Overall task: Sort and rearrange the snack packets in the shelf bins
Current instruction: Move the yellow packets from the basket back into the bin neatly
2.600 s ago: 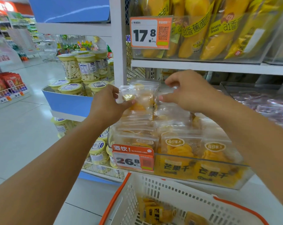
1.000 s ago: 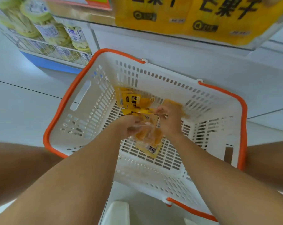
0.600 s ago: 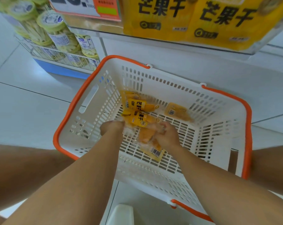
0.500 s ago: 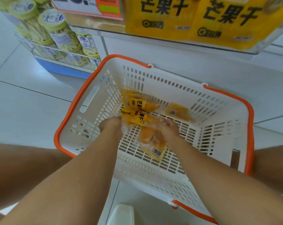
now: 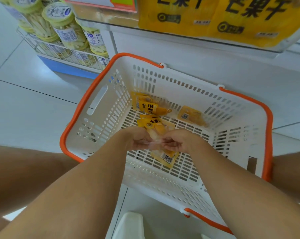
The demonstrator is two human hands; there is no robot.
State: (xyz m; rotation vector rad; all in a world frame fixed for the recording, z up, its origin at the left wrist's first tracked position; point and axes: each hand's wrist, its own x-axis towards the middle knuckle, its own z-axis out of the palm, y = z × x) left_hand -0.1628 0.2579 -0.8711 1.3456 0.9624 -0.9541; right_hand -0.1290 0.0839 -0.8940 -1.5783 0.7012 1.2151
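Both my hands reach down into a white shopping basket with an orange rim (image 5: pixel 268 128) on the floor. My left hand (image 5: pixel 134 139) and my right hand (image 5: pixel 181 141) pinch the clear edge of a dried mango packet (image 5: pixel 156 133) between them, just above the basket floor. Under my right hand lies a packet with a barcode (image 5: pixel 166 157). Two more yellow packets lie farther back, one at the basket's left (image 5: pixel 148 106) and one at the right (image 5: pixel 191 116).
Large yellow mango packets (image 5: pixel 214 16) fill a clear shelf bin above the basket. Jars with green lids (image 5: pixel 66 30) stand in a wire rack at the upper left. White tiled floor (image 5: pixel 25 107) spreads to the left. My bare knees flank the basket.
Earlier my hands worked at the shelf bin; then they went down into the basket. In the last half second they have drawn closer together on the packet.
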